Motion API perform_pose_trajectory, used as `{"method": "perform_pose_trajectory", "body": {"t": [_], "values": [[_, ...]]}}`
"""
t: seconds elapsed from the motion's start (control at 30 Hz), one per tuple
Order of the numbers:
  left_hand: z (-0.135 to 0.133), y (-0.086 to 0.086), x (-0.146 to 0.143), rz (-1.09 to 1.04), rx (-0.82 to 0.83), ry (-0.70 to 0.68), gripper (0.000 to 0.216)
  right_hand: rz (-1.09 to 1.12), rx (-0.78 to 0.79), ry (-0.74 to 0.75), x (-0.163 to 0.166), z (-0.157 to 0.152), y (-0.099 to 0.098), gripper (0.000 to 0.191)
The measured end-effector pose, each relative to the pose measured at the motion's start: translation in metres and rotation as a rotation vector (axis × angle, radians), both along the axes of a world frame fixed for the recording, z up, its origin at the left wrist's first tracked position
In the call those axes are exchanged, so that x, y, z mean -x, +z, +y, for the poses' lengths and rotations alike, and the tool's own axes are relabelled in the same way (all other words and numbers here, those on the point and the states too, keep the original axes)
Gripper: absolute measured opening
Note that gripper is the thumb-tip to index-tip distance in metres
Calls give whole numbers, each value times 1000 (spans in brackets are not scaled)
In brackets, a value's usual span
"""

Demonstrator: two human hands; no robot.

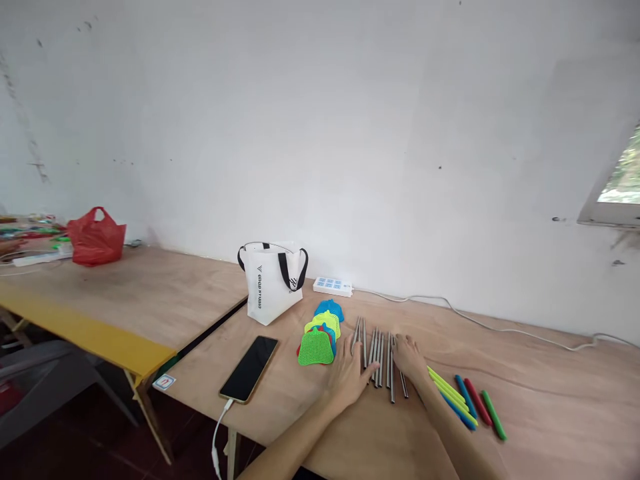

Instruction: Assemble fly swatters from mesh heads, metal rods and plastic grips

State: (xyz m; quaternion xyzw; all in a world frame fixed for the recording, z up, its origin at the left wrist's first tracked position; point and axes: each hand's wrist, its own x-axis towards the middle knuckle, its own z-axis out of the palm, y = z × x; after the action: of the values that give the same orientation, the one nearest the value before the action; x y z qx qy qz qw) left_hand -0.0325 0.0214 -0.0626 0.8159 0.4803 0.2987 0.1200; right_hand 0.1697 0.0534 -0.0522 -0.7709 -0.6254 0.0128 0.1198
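Note:
Several thin metal rods (379, 359) lie roughly side by side on the wooden table, pointing away from me. My left hand (349, 377) rests palm down at their left side, with fingers spread and the thumb reaching over the nearest rods. At the right side of the rods, my right hand (411, 359) lies low over the outermost ones, its fingers loosely bent and partly hidden. Left of my left hand is an overlapping row of mesh fly swatter heads, a green one (316, 347) in front, then yellow and blue ones. Coloured plastic tubes (453, 397) lie beside my right forearm.
A phone (250, 368) with a white cable lies near the table's front edge. Behind it stand a white bag (273, 287) with black handles and a white power strip (333, 287) by the wall. A red plastic bag (97, 239) sits on the other table.

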Motion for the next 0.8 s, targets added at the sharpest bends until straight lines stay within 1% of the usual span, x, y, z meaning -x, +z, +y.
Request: {"method": "perform_pose_trajectory", "body": {"t": [0.07,0.13,0.17,0.23,0.33,0.47,0.63,0.8], "values": [[10,-3,-11,-23,47,14,42,-13,-1,-21,10,-8,-4,49],[18,-7,-20,-98,65,-31,28,-16,-3,-8,23,-14,-7,51],[21,-10,-22,-144,56,-58,25,-14,-8,12,30,-16,-9,51],[26,-14,-21,-208,23,-85,22,-2,-26,61,42,-18,-12,48],[28,-18,-14,-203,-13,-46,17,23,-68,116,50,-20,-14,48],[26,-16,-7,-171,-36,-4,18,52,-117,148,50,-23,-17,51],[19,-8,-7,0,-91,-22,25,53,-142,160,50,-32,-20,46],[15,-1,-5,10,-81,-31,27,34,-160,161,57,-37,-17,44]]}}
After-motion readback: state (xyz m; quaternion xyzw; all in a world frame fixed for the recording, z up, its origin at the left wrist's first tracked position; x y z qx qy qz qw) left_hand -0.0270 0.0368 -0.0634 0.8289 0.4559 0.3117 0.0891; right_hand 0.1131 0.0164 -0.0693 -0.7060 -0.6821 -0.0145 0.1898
